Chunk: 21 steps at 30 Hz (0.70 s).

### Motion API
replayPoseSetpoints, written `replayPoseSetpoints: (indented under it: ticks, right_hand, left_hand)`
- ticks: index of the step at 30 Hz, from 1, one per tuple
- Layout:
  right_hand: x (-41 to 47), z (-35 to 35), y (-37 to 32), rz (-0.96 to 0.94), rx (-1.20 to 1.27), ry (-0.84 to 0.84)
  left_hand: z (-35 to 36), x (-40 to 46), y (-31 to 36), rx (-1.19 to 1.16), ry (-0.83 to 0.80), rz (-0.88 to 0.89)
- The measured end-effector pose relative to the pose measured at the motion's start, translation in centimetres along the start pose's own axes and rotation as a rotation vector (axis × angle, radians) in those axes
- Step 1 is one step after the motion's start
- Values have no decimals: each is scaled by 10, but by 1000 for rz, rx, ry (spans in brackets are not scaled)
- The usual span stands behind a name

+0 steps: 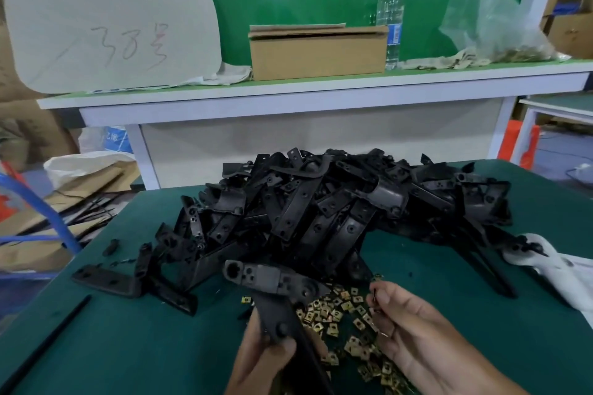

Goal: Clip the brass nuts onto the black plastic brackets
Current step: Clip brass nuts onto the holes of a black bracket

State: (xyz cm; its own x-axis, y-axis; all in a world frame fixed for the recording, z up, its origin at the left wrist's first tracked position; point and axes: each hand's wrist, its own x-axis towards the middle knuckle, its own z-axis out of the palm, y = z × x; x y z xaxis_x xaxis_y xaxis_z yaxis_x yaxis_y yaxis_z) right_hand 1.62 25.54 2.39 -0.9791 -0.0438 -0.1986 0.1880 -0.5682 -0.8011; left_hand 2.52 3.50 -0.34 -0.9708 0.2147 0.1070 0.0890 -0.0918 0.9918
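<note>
Left hand (266, 353) grips a bracket (272, 292) upright over the nuts (346, 324) at the table's (128, 346) near edge; right hand (414, 330) pinches a nut (374, 293) at its fingertips.

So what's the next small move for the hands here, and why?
Probably bring the right hand across to the bracket and push its nut onto the upper end. The left hand grips the bracket by its lower arm above the loose brass nuts, and the right fingertips seem to pinch a small clip, though it is too small to confirm.
</note>
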Motion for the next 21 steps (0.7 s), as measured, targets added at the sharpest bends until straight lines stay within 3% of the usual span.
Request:
replayPoseSetpoints:
  ticks: [3,6,9,12,21]
  right_hand:
    - [-3,1,0,5,-5,-16]
    - [-4,1,0,5,-9,-14]
    - [-8,1,-1,-4,-46,-29]
    - [-14,4,-4,-10,-117,-78]
    - [-30,13,-2,-3,-277,-219]
  left_hand:
    - [1,-5,7,-181,-133,-31]
    - [3,-4,13,-222,-90,-35]
    - [1,-1,15,-97,-123,83]
    - [6,-4,20,-129,-194,39]
    - [5,-5,5,151,-115,101]
